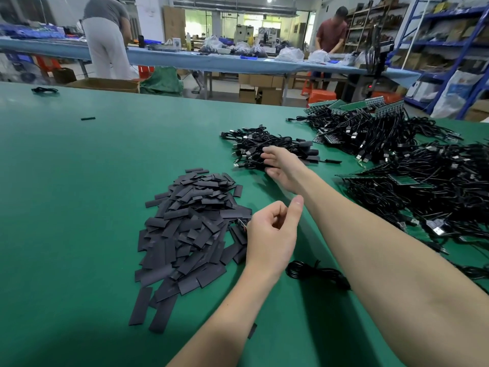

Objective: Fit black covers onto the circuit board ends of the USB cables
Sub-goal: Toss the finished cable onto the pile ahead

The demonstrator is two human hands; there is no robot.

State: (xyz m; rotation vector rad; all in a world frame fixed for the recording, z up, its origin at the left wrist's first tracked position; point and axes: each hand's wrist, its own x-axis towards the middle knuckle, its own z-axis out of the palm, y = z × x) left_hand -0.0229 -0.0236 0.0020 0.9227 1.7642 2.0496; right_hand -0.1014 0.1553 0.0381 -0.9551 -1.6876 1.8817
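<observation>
The person's left hand (270, 234) is hovering at the right edge of a loose heap of flat black rectangular sleeve covers (193, 221), its fingers curling inward with the thumb raised; a small circuit-board end (242, 224) is showing just beyond the fingertips, but whether the fingers are actually pinching it cannot be told. The right hand (281, 168) is reaching forward, fingers relaxed and spread, resting on a small pile of coiled black USB cables with covers already fitted (270, 149). All of this is lying on a wide green felt-topped table (79, 181). To the right, a much larger tangle of black USB cables with bare green circuit boards (410, 168) is spreading across the table. One coiled black cable (315, 274) is lying between the two forearms. In the background, two other people are standing at a long blue workbench (211, 60), with blue metal shelving (449, 49) at the far right.
</observation>
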